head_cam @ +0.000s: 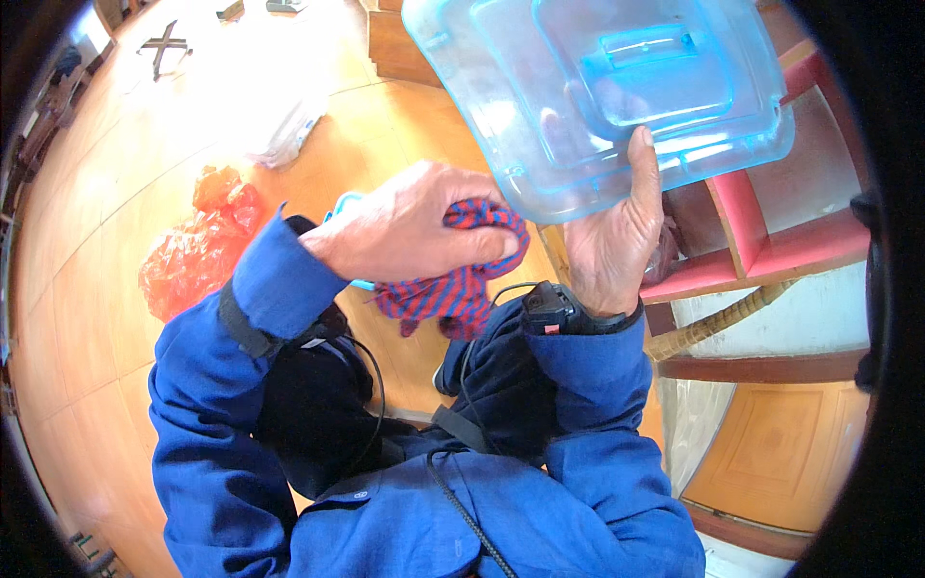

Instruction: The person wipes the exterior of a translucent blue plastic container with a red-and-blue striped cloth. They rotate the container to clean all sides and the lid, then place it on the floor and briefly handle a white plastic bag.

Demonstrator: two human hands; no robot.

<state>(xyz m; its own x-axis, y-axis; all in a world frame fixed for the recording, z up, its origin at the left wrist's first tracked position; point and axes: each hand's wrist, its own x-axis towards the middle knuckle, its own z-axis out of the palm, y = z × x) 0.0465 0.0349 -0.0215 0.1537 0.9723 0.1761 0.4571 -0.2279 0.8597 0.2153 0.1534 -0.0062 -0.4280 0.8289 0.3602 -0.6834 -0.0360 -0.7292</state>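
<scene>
My left hand (412, 224) pinches a red-and-blue striped knitted cloth (441, 296) between thumb and fingers. The cloth is bunched, and its lower end hangs down above the floor. My right hand (614, 231) holds up a translucent blue plastic lid (564, 94) with a moulded handle, possibly a storage box lid. The right thumb lies on the near face, and fingers show faintly through the plastic. The lid is tilted, with its lower corner close beside the cloth. Behind my left hand, bits of a light blue edge (347, 202) show; the rest is hidden.
A crumpled red plastic bag (202, 253) lies on the tiled floor at left, with a whitish plastic bag (289, 134) beyond it. At right stands a pink-edged shelf unit (802, 249), with a ridged brown pole (723, 318) before it. Cables run from both wrists.
</scene>
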